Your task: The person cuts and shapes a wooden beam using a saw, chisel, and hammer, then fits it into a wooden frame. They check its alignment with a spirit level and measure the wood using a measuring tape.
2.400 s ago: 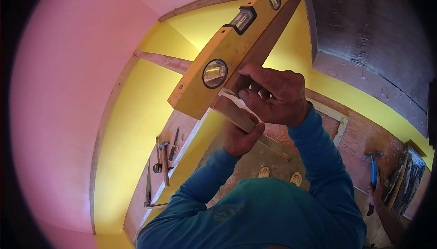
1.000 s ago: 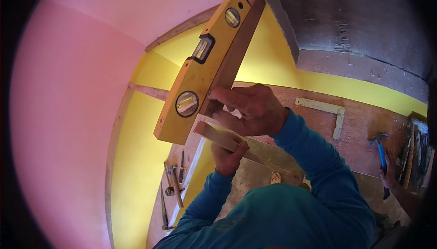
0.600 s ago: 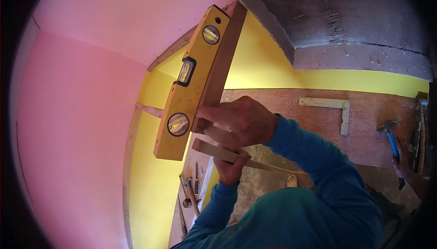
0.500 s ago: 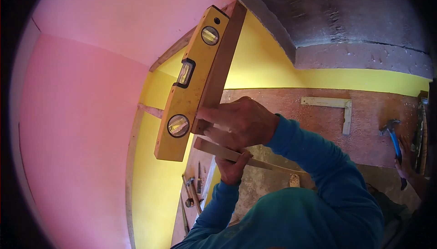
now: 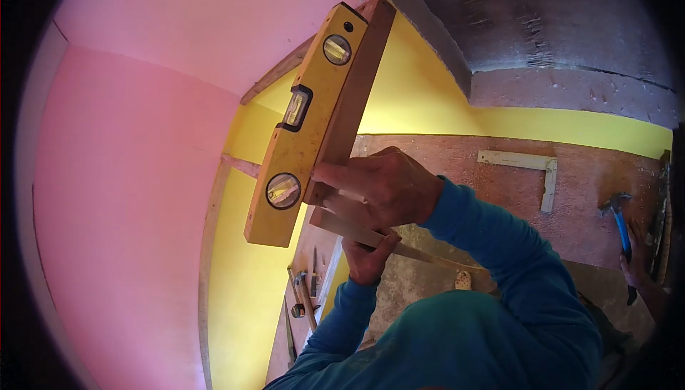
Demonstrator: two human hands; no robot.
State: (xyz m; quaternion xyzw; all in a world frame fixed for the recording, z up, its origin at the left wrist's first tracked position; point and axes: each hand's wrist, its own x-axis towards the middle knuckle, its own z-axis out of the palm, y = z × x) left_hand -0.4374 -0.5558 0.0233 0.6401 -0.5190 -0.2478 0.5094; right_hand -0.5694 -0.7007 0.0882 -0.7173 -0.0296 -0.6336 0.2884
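A yellow spirit level with several vials lies along the side of a brown wooden beam, both slanting up toward the ceiling corner. My right hand is closed around the beam's lower end, its index finger touching the wood beside the level. Just beneath it, my left hand grips a thinner wooden strip from below, its fingers curled over the edge. The strip's near end sits close under the beam; whether the two touch is hard to tell.
On the reddish board at right lie a try square and a blue-handled hammer, with another person's hand at its handle. More tools, including another hammer, lie lower left. Pink panels and yellow walls surround the beam.
The view has shifted slightly, so the level and beam appear a little higher and farther right. Both hands keep their hold on the wood.
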